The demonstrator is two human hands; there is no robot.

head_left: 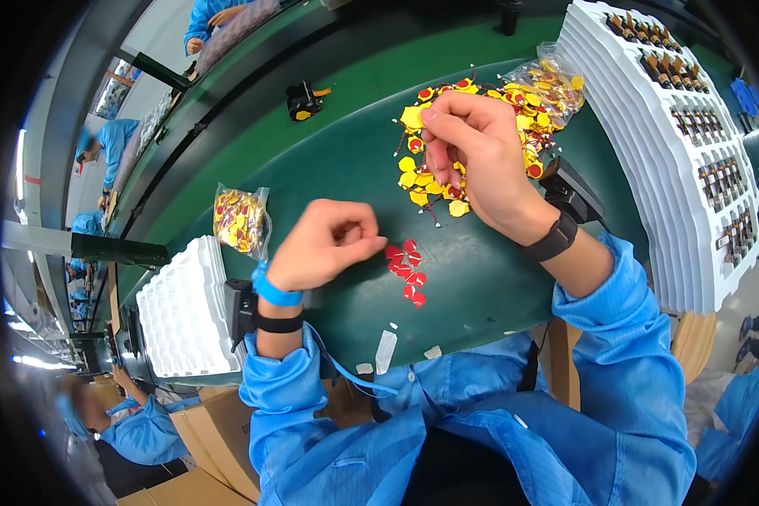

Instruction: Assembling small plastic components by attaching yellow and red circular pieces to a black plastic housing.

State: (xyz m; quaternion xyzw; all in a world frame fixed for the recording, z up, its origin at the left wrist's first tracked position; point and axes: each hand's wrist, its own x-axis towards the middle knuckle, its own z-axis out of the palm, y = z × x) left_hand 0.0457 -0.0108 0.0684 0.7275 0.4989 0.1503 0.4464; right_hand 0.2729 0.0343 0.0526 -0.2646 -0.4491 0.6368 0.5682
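Note:
My right hand [481,156] is raised over a pile of yellow and red pieces with thin dark wires [430,179]. Its thumb and index finger are pinched at a yellow, roughly hexagonal piece [413,116], which looks larger than those in the pile below. My left hand [327,243] is closed, thumb against curled fingers, above the green tabletop [489,287]. Whatever it may hold is hidden. Just right of its fingertips lies a loose group of small red discs [403,271]. Both wrists wear black straps with black boxes; a blue band circles the left one.
Clear bags of similar pieces lie at the left [241,221] and far right [557,78]. White trays [181,308] stand left; a tall white tray stack [632,101] holding small parts rises right. A black object [304,101] sits beyond the table. Several people in blue work at the left.

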